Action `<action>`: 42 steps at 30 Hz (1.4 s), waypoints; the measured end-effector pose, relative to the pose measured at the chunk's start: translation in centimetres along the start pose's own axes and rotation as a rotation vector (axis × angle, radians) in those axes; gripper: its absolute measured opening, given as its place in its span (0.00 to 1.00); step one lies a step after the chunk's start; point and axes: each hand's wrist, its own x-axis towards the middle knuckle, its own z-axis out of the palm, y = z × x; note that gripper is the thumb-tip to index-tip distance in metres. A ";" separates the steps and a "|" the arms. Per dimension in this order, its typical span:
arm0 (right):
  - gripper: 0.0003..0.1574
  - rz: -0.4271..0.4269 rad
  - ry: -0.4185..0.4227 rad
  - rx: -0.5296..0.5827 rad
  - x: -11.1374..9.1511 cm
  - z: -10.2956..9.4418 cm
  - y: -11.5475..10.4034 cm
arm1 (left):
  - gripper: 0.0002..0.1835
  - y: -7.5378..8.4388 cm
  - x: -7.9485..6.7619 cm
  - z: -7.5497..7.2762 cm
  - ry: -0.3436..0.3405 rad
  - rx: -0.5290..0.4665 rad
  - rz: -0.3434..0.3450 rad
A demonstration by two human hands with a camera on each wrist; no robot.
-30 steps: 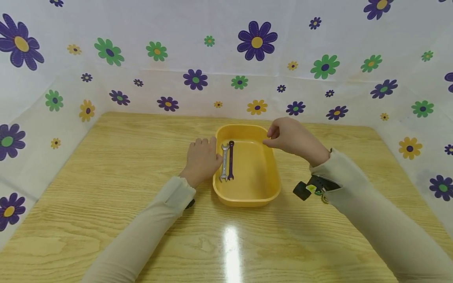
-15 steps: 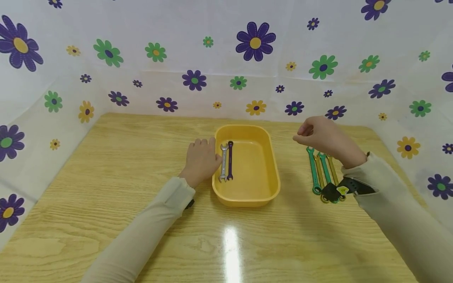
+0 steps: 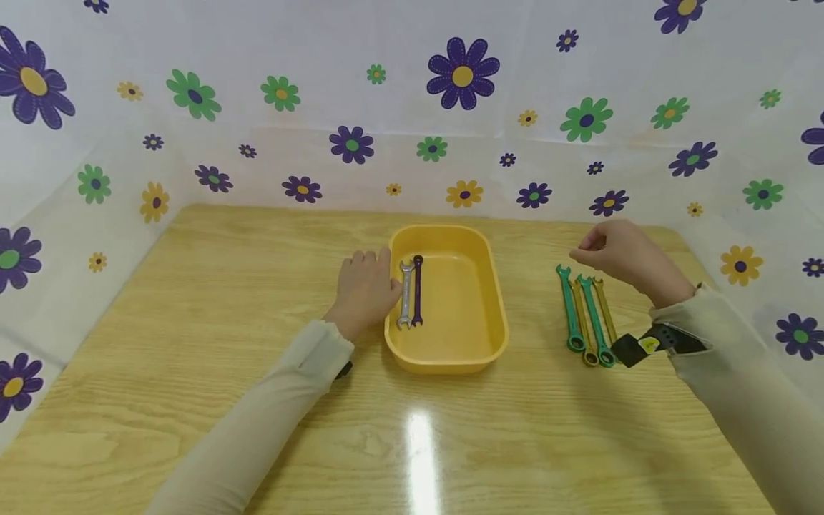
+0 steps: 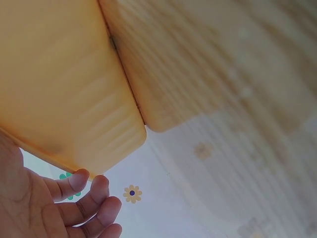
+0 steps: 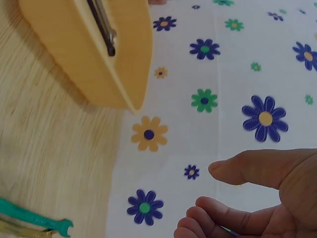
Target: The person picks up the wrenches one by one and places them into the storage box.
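Observation:
My left hand (image 3: 365, 290) holds the left rim of the yellow plastic tray (image 3: 448, 369), thumb hooked over the edge. In the left wrist view, its loosely bent fingers (image 4: 101, 186) meet the rim from outside. Inside the tray, along the left wall, a silver wrench (image 3: 406, 295) lies beside a purple wrench (image 3: 418, 290). Over on the right, my right hand (image 3: 634, 259) hovers above and behind several green wrenches (image 3: 569, 307) and gold wrenches (image 3: 581, 322) lined up on the table. Its thumb and bent fingers stand apart with nothing between them.
The wooden table (image 3: 225, 307) runs back to a white cloth (image 3: 290, 43) printed with flowers, which also hangs at both sides. A black device (image 3: 637, 348) on the right wrist overlaps the lower end of one gold wrench.
My right hand has moved from above the tray's right rim out to the right, over the wrenches, bringing them into sight. My left hand, the tray and its two wrenches stay put.

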 end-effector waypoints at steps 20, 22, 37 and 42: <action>0.21 0.130 -0.032 0.061 1.0 -0.1 4.5 | 0.15 0.0 -0.2 0.1 -0.001 0.001 -0.007; 0.21 0.132 -0.036 0.057 1.1 0.0 4.7 | 0.14 0.0 -0.3 0.0 -0.002 -0.004 -0.008; 0.20 0.164 -0.039 0.082 1.6 0.7 6.6 | 0.15 0.0 -0.1 0.2 0.002 0.010 -0.007; 0.20 0.187 -0.045 0.090 1.9 1.3 7.5 | 0.13 0.0 -0.2 0.2 0.022 0.002 0.005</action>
